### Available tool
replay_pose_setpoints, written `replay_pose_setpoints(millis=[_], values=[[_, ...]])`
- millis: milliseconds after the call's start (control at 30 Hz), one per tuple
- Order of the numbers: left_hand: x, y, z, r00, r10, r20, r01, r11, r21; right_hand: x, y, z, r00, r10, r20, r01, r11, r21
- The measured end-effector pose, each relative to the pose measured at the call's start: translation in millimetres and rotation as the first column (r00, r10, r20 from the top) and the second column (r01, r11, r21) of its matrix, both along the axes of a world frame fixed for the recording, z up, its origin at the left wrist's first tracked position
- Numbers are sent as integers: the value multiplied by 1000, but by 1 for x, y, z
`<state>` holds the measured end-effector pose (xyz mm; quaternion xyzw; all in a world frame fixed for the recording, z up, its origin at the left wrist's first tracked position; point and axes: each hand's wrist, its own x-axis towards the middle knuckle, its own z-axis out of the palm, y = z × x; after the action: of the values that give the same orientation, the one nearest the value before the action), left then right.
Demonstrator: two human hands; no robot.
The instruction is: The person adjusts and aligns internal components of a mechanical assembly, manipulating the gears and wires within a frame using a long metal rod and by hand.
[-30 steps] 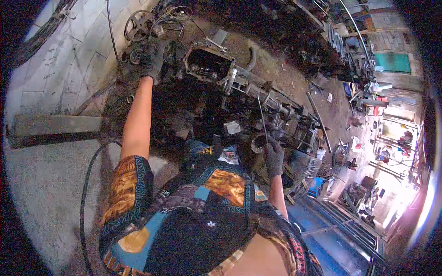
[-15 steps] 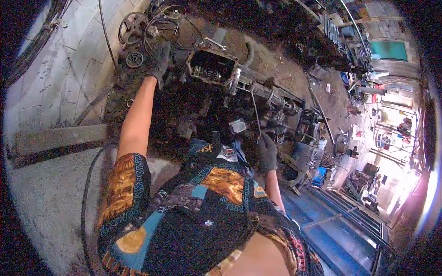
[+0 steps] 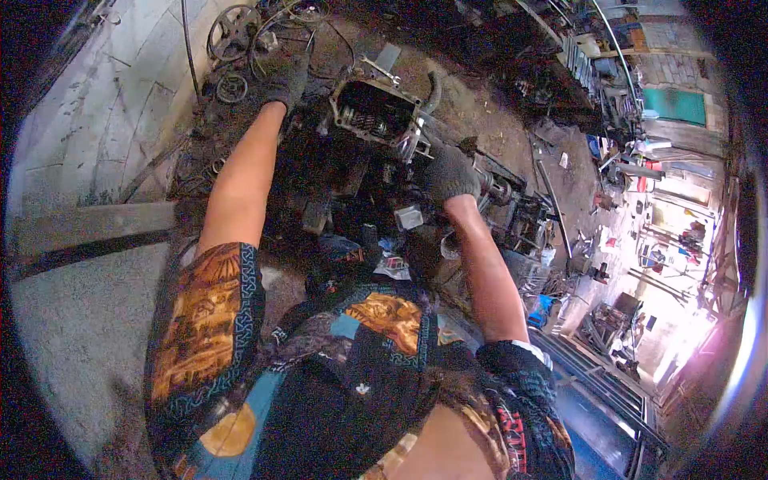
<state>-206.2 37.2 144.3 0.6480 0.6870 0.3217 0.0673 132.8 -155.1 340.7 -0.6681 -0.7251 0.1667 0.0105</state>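
Observation:
An open metal gear housing (image 3: 342, 120) with gears (image 3: 364, 120) inside it lies ahead of me, tilted. My left hand (image 3: 286, 84), in a dark knitted glove, is just left of the housing among dark parts; its fingers blend into the shadow. On the other side, my gloved right hand (image 3: 450, 172) is closed at the housing's right end, over the shaft assembly (image 3: 496, 189) that runs off to the right. What its fingers grip is hidden. A spanner (image 3: 380, 70) lies by the housing's far edge.
Spoked wheels (image 3: 232, 34) and cables are at the upper left by the wall (image 3: 104, 112). A curved pipe (image 3: 434, 92) stands behind the housing. Below the shaft sits a small clear container (image 3: 409, 218). Blue metal panels (image 3: 600, 408) lie at lower right.
My right hand, earlier lower down on a thin rod, has moved up to the housing's right end. That rod no longer shows. My left hand has shifted slightly up and right.

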Motion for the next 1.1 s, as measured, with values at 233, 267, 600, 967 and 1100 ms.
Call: replay_pose_setpoints(millis=[233, 267, 600, 967, 1100], values=[[7, 4, -16, 999, 44, -16, -44, 999, -23, 38, 40, -41, 981, 195, 6, -194, 973, 123], [5, 9, -20, 999, 51, -14, -51, 998, -26, 40, 41, -36, 964, 262, -51, -253, 958, 135], [2, 17, -44, 999, 12, -47, -13, 999, -31, 61, 31, -72, 991, 111, -79, -108, 993, 40], [3, -39, -4, 1000, -23, -3, 23, 991, 136, 51, 44, -64, 991, 131, 1, -131, 991, -21], [12, -70, 44, 998, 20, 67, -22, 1000, 17, 76, 59, -100, 966, 240, -91, -234, 969, 76]])
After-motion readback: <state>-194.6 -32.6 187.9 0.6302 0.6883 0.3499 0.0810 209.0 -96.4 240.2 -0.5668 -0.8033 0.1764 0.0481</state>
